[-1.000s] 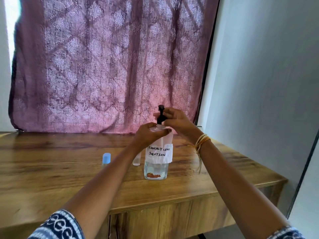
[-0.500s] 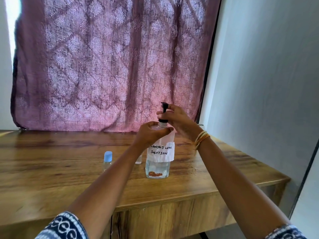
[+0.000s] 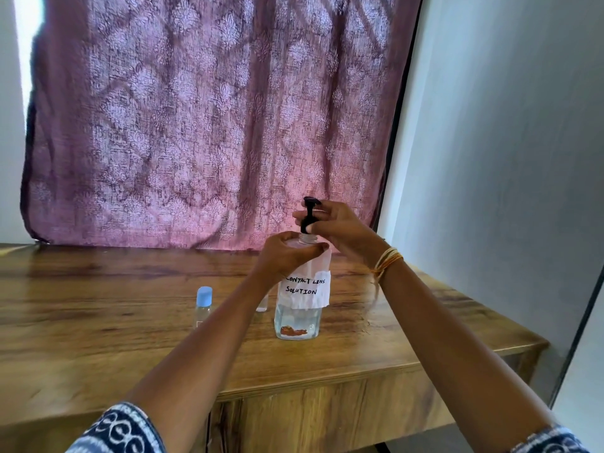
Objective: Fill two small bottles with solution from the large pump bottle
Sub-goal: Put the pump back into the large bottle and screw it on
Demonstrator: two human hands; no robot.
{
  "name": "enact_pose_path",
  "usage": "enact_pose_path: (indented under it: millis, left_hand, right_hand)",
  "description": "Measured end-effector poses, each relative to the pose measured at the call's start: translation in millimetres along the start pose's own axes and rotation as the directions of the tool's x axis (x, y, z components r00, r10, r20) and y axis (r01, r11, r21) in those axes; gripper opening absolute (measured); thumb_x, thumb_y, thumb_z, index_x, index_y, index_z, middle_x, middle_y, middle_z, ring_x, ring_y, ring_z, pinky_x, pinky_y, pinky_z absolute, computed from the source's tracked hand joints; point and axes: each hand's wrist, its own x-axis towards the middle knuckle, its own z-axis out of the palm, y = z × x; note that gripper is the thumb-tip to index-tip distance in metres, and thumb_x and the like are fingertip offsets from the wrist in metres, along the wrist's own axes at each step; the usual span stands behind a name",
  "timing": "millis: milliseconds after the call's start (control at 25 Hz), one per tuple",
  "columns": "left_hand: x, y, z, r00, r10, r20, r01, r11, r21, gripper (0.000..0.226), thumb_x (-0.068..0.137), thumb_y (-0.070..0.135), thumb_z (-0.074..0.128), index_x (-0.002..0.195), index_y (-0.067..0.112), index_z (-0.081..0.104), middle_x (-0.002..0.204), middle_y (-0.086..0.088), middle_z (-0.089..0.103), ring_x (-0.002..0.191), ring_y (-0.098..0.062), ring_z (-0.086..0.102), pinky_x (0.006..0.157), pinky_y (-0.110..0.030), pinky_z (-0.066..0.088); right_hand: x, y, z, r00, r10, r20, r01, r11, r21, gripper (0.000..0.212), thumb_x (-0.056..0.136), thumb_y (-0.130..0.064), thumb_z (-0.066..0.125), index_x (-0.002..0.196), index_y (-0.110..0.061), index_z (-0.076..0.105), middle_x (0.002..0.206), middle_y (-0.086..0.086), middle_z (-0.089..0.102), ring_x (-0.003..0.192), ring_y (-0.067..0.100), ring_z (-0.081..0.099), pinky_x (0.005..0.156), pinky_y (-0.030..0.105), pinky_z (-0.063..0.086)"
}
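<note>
Left hand (image 3: pixel 287 253) around bottle (image 3: pixel 299 315) shoulder; right hand (image 3: pixel 336 225) on pump (image 3: pixel 309 214)

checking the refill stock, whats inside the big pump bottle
Clear liquid shows in the lower part of the pump bottle, with something orange-brown at the bottom. The paper label and left hand cover the upper part, hiding the level.

The left forearm (image 3: pixel 209 348) hides the lower part of the blue-capped small bottle (image 3: pixel 204 305) and nearly all of a second small bottle (image 3: pixel 262 305) (only a clear sliver shows). The left hand (image 3: pixel 287 255) covers the pump bottle (image 3: pixel 299 322) at its shoulder and cuts off the label's first letter.
</note>
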Motion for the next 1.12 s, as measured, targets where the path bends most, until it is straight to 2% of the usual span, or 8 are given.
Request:
enact_pose_path:
  millis: [160, 280, 480, 600, 720, 880, 1000, 1120]
  left_hand:
    - [1.3, -1.4, 0.6, 1.0, -0.013, -0.001, 0.013, 1.0, -0.015, 0.024, 0.06, 0.04, 0.086, 0.074, 0.027, 0.072, 0.068, 0.013, 0.075, 0.064, -0.004, 0.071, 0.054, -0.016, 0.053]
    - [-1.1, 0.3, -0.3, 0.999, 0.009, 0.04, -0.007, 0.999, -0.054, 0.014, 0.064, 0.036, 0.084, 0.073, 0.034, 0.074, 0.074, 0.011, 0.076, 0.071, -0.007, 0.073, 0.06, -0.019, 0.055]
    - [-2.1, 0.2, 0.5, 1.0, -0.005, 0.015, 0.006, 0.999, -0.041, 0.021, 0.063, 0.035, 0.086, 0.074, 0.025, 0.071, 0.067, 0.013, 0.075, 0.062, -0.003, 0.071, 0.051, -0.014, 0.051]
    - [-0.4, 0.1, -0.5, 1.0, -0.008, 0.014, 0.008, 0.999, -0.039, 0.019, 0.064, 0.033, 0.085, 0.074, 0.025, 0.071, 0.067, 0.011, 0.075, 0.062, -0.005, 0.071, 0.05, -0.015, 0.051]
    - [-0.7, -0.1, 0.5, 0.999, 0.02, 0.04, -0.018, 0.998, -0.053, 0.013, 0.069, 0.026, 0.083, 0.075, 0.026, 0.071, 0.069, 0.011, 0.075, 0.065, -0.004, 0.071, 0.053, -0.014, 0.051]
    - [0.0, 1.4, -0.7, 1.0, -0.024, 0.012, 0.025, 0.999, -0.022, 0.025, 0.064, 0.034, 0.085, 0.078, 0.022, 0.07, 0.065, 0.015, 0.073, 0.058, -0.001, 0.069, 0.048, -0.013, 0.049]
    - [0.9, -0.2, 1.1, 1.0, -0.029, 0.003, 0.029, 1.0, -0.011, 0.029, 0.06, 0.039, 0.086, 0.079, 0.022, 0.072, 0.067, 0.014, 0.074, 0.061, -0.003, 0.07, 0.049, -0.014, 0.05]
    - [-2.5, 1.6, 2.4, 1.0, -0.007, 0.023, 0.008, 0.999, -0.036, 0.017, 0.063, 0.037, 0.085, 0.075, 0.032, 0.073, 0.073, 0.01, 0.076, 0.067, -0.007, 0.073, 0.054, -0.017, 0.054]
  right_hand:
    - [-1.6, -1.9, -4.2, 0.983, -0.109, -0.146, 0.067, 0.961, -0.267, 0.041, 0.071, -0.006, 0.083, 0.107, 0.004, 0.067, 0.101, 0.02, 0.073, 0.089, 0.021, 0.07, 0.083, 0.03, 0.059]
    - [0.4, 3.3, 13.7, 0.965, -0.134, -0.227, 0.036, 0.92, -0.39, 0.04, 0.069, -0.023, 0.086, 0.096, 0.002, 0.071, 0.092, 0.021, 0.072, 0.078, 0.022, 0.066, 0.08, 0.04, 0.057]
    - [-2.9, 3.4, -6.0, 0.998, -0.002, 0.056, -0.002, 0.998, 0.068, 0.03, 0.082, 0.009, 0.064, 0.111, 0.004, 0.061, 0.108, 0.018, 0.067, 0.101, 0.025, 0.066, 0.091, 0.032, 0.055]
    - [-1.1, 3.5, -1.9, 0.992, -0.04, -0.123, 0.016, 0.982, -0.19, 0.052, 0.074, -0.005, 0.08, 0.12, 0.006, 0.059, 0.108, 0.021, 0.069, 0.1, 0.029, 0.069, 0.093, 0.038, 0.056]
    - [0.5, 3.9, 13.3, 0.994, -0.015, -0.11, -0.024, 0.94, -0.341, 0.063, 0.072, -0.022, 0.083, 0.124, -0.002, 0.052, 0.107, 0.01, 0.066, 0.097, 0.023, 0.065, 0.086, 0.03, 0.055]
    - [2.7, -0.6, -1.8, 0.999, 0.009, 0.035, -0.007, 0.999, -0.046, 0.033, 0.083, 0.006, 0.066, 0.115, 0.002, 0.057, 0.11, 0.014, 0.067, 0.102, 0.024, 0.066, 0.085, 0.026, 0.057]
    - [-0.9, 0.1, -4.3, 0.987, -0.079, -0.14, 0.044, 0.97, -0.239, 0.04, 0.07, -0.006, 0.083, 0.106, 0.005, 0.066, 0.102, 0.018, 0.073, 0.091, 0.021, 0.072, 0.081, 0.024, 0.058]
    - [-0.7, 4.4, 4.0, 0.95, -0.161, -0.267, 0.015, 0.878, -0.478, 0.047, 0.061, -0.03, 0.09, 0.095, -0.009, 0.067, 0.077, 0.001, 0.068, 0.067, 0.009, 0.063, 0.062, 0.02, 0.052]
